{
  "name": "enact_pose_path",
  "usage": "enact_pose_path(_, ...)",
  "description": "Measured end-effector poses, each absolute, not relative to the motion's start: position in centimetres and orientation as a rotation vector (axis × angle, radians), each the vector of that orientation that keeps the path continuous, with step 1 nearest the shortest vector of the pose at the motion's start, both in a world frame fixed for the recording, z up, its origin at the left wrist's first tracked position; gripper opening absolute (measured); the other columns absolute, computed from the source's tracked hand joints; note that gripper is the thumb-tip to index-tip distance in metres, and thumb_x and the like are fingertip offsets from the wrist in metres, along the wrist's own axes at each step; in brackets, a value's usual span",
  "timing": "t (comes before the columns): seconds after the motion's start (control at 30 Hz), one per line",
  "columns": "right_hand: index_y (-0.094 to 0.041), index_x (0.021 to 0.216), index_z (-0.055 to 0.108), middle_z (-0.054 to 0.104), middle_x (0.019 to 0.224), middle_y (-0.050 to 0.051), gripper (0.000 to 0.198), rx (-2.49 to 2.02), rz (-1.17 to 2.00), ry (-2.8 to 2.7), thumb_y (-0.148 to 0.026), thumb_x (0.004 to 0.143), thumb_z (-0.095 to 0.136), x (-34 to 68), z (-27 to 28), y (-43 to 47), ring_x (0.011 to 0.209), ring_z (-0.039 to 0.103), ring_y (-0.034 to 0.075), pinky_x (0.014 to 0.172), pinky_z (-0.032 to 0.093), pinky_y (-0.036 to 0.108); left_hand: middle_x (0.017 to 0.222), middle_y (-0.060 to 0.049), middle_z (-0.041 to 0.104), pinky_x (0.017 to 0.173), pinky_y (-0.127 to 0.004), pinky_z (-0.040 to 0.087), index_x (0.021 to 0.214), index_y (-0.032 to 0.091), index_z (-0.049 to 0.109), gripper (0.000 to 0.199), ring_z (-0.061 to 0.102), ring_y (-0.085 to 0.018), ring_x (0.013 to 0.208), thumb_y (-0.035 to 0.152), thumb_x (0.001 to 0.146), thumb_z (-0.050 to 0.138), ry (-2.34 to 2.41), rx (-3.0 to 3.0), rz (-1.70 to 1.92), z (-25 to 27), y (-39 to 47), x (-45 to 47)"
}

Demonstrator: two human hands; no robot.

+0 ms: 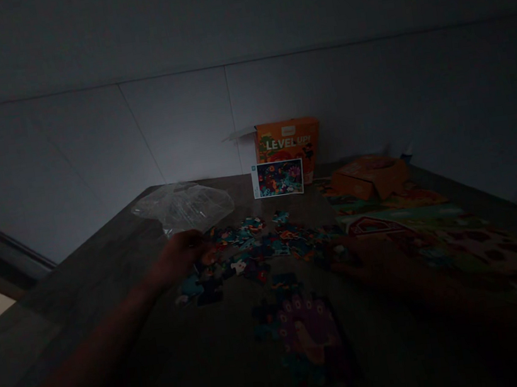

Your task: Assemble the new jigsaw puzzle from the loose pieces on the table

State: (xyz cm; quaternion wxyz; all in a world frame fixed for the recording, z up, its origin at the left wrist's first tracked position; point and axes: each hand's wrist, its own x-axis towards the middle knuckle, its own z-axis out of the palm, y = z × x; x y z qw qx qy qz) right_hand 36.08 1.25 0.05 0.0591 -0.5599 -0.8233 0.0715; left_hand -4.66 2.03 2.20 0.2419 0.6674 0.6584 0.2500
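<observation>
The light is very dim. A loose heap of jigsaw pieces [251, 245] lies on the grey table, mostly dark blue, teal and orange. My left hand [183, 252] reaches in at the heap's left edge, fingers bent down by the pieces; darkness and blur hide whether they grip one. At the right edge, my right hand [357, 258] has its thumb and a finger apart around pieces on the table. Nearer to me is a joined puzzle section [308, 333] with a purple peacock, its lower part lost in shadow.
A clear plastic bag [188, 206] lies at the back left. A picture card [278, 179] leans before an upright orange box [288, 139] marked "LEVEL UP!". Another orange box [371, 177] rests at the back right, behind a farm-like puzzle [465, 242]. A pale wall closes the back.
</observation>
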Motion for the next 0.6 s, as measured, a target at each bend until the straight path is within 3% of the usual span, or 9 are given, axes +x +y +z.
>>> enact_pose_path(0.23,-0.024,0.121,0.064,0.074,0.095,0.010,0.038,-1.691,0.175,-2.503,-0.043,0.089,0.058,35.8,0.3,1.2,0.083,0.070,0.029,0.067,0.048,0.036,0.092,-0.008,0.073,0.069,-0.031,0.053,0.096,0.015,0.066,0.044,0.067,-0.022,0.081,0.052,0.074,0.064,1.632,1.573,0.945,2.7,1.5,-3.4)
enact_pose_path(0.43,-0.022,0.120,0.065,0.074,0.097,0.011,0.038,-1.676,0.182,-2.518,-0.043,0.090,0.056,36.0,0.0,1.3,0.085,0.070,0.028,0.070,0.048,0.036,0.079,-0.007,0.071,0.060,-0.028,0.051,0.086,0.016,0.062,0.043,0.065,-0.019,0.068,0.057,0.073,0.063,1.624,1.721,0.786,1.8,1.6,-2.7)
enact_pose_path(0.6,-0.020,0.120,0.065,0.073,0.094,0.011,0.038,-1.653,0.195,-2.538,-0.042,0.091,0.054,36.1,0.1,1.3,0.081,0.070,0.028,0.066,0.047,0.035,0.082,-0.007,0.071,0.063,-0.028,0.049,0.088,0.015,0.065,0.039,0.067,-0.022,0.074,0.052,0.075,0.061,1.782,1.868,0.680,1.8,1.8,-3.7)
